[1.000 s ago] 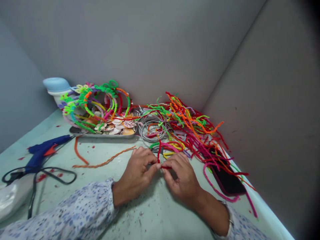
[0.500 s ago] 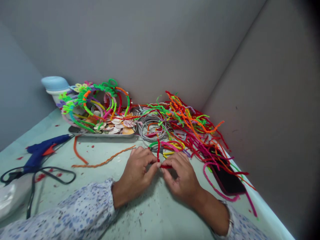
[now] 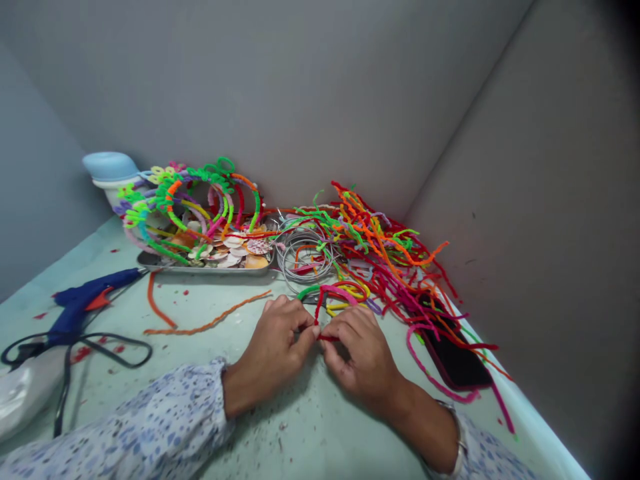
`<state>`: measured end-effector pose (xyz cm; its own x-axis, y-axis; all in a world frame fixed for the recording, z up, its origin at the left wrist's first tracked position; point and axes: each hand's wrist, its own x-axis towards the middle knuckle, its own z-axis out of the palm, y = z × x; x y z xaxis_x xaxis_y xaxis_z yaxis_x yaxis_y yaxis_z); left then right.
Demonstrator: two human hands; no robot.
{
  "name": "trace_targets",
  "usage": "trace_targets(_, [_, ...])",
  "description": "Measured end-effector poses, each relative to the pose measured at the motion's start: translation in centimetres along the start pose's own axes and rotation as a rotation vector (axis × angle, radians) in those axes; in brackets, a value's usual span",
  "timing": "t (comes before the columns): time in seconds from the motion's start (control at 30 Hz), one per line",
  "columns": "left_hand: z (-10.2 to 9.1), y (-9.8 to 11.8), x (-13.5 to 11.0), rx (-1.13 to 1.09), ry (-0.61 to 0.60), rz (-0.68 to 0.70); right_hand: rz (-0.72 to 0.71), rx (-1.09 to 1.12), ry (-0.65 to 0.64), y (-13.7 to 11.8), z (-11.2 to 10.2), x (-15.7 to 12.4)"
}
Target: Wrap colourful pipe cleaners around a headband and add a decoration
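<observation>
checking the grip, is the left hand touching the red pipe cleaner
Touching: the head view shows the left hand pinching the red pipe cleaner in its fingers.

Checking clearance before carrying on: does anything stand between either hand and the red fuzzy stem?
Nothing visible: the left hand and right hand both pinch the red fuzzy stem; the multicoloured pile lies beyond.

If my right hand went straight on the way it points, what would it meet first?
Your right hand would probably meet your left hand first, near the red pipe cleaner; the exact depth is unclear.
</observation>
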<state>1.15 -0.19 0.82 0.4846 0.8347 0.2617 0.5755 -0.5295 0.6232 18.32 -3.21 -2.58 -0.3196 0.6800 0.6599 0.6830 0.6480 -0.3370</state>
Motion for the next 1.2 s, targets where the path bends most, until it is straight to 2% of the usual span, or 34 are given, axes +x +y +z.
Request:
trace_targets(0.2, [0.13,-0.14,-0.03,-0.007,-0.003,-0.016,-0.007,-0.007,-0.004,0.13,0.02,0.00])
trace_targets(0.4, [0.38,-0.44,-0.13,-0.011,0.055,0.016,0.026,-0.013,0.028,0.50,0.06,0.05])
trace_targets(0.7, [0.30,-0.53,-0.72,0.015,0.221,0.167,0.129,0.019,0.073,0.71,0.06,-0.09])
trace_targets(0.83, [0.34,-0.60,-0.85,0.096,0.229,0.265,0.131,0.030,0.084,0.66,0.01,-0.07])
trace_targets(1.03, [0.11,-0.72,-0.89,0.207,0.232,0.322,0.123,0.046,0.100,0.45,-0.08,0.06])
trace_targets(1.2, [0.15,-0.98,-0.73,0.206,0.299,0.401,0.119,0.053,0.103,0.53,-0.02,-0.02])
